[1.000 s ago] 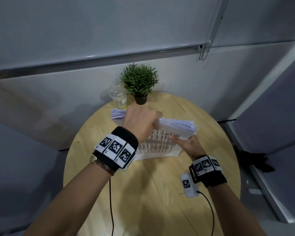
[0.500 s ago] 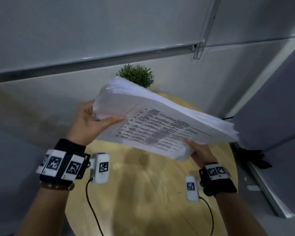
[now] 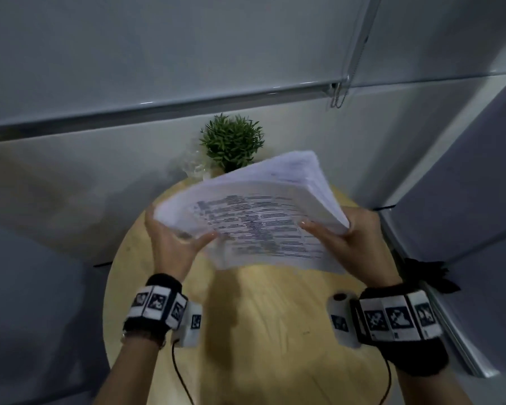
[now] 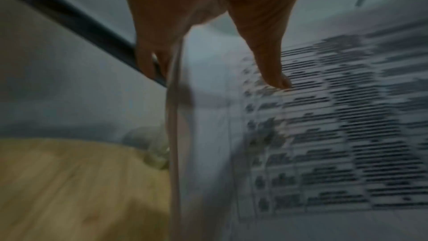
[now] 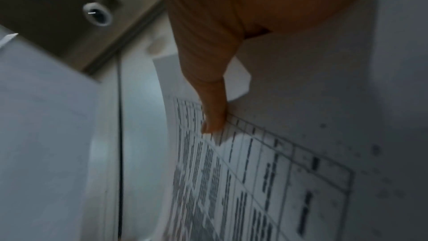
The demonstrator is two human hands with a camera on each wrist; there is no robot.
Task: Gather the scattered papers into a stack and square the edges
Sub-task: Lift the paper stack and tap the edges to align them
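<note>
Motion blur smears the print on the stack of papers [image 3: 254,217], and its far side hides the fingers of both hands and most of the glass [image 3: 194,168] beside the plant [image 3: 232,141]. The stack is held tilted in the air above the round table [image 3: 275,317]. The left hand [image 3: 173,247] pinches its left edge and the right hand [image 3: 348,244] its right edge, each thumb pressed on the printed near face.

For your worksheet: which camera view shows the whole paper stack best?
The head view: the paper stack appears whole, held above the table by both hands. The left and right wrist views show only blurred printed patches under a thumb.
</note>
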